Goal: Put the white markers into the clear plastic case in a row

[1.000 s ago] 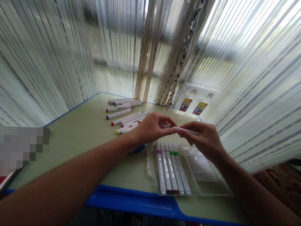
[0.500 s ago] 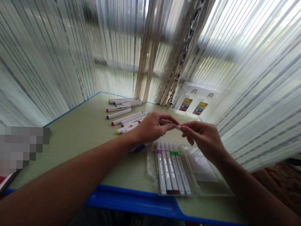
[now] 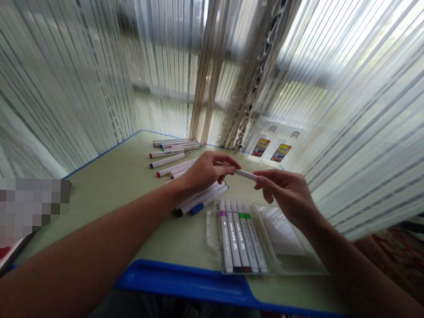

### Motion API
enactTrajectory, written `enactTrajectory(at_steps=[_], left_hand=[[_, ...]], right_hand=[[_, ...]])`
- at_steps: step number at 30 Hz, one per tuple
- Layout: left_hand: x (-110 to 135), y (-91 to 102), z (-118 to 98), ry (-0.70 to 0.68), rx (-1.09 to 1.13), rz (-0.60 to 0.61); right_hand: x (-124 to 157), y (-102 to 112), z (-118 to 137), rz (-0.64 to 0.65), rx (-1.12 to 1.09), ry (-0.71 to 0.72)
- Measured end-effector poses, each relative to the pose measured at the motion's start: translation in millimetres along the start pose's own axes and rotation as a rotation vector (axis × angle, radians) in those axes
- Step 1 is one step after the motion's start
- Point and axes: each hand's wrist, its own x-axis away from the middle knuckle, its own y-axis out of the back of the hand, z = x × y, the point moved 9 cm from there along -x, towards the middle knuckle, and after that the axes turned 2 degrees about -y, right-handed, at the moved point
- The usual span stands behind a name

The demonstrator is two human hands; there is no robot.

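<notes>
A white marker (image 3: 246, 174) is held level between both hands, above the table. My left hand (image 3: 211, 170) pinches its left end, with the fingers closed and the tip hidden behind them. The thumb and fingers of my right hand (image 3: 287, 189) close on its right end. Just below the hands lies an open clear plastic case (image 3: 269, 254) with several white markers (image 3: 242, 243) side by side in it, some with purple or green bands. Loose markers, including a blue-ended marker (image 3: 198, 208), lie under and beside my left hand, partly hidden by it.
More loose markers (image 3: 168, 161) with coloured ends lie toward the back of the pale green table (image 3: 103, 183). Clear packaging (image 3: 271, 145) with two labels stands at the back right, against the string curtain (image 3: 159, 69). A blue tray edge (image 3: 187, 281) runs along the front.
My left hand has moved left, away from the right hand, so more of the marker shows between them. More loose markers show below my left wrist. My right hand stays about in place.
</notes>
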Motion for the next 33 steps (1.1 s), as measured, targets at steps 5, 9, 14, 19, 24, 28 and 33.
enactTrajectory(at_steps=[5, 9, 14, 19, 24, 28, 33], left_hand=[[-1.8, 4.3, 2.3, 0.024, 0.077, -0.017], [-2.8, 5.5, 3.4, 0.039, 0.115, -0.024], [-1.7, 7.0, 4.8, 0.052, 0.131, -0.035], [-1.9, 6.4, 5.1, 0.049, 0.115, -0.030], [-2.4, 4.0, 5.0, 0.024, 0.092, -0.009], [-1.7, 2.9, 4.9, 0.000, 0.053, -0.005], [-1.9, 4.5, 2.2, -0.013, 0.034, -0.031]], right_hand=[[-1.8, -0.1, -4.6, 0.020, -0.151, -0.023], [-1.5, -3.1, -3.7, 0.041, -0.228, -0.059], [-0.9, -5.8, -1.9, 0.067, -0.269, -0.069], [-1.2, -5.8, -0.5, 0.063, -0.294, -0.060], [-3.1, -0.3, -2.2, 0.002, -0.251, -0.050], [-5.1, 6.2, -4.7, -0.053, -0.200, -0.038], [-5.7, 12.6, -4.7, -0.123, -0.196, -0.051]])
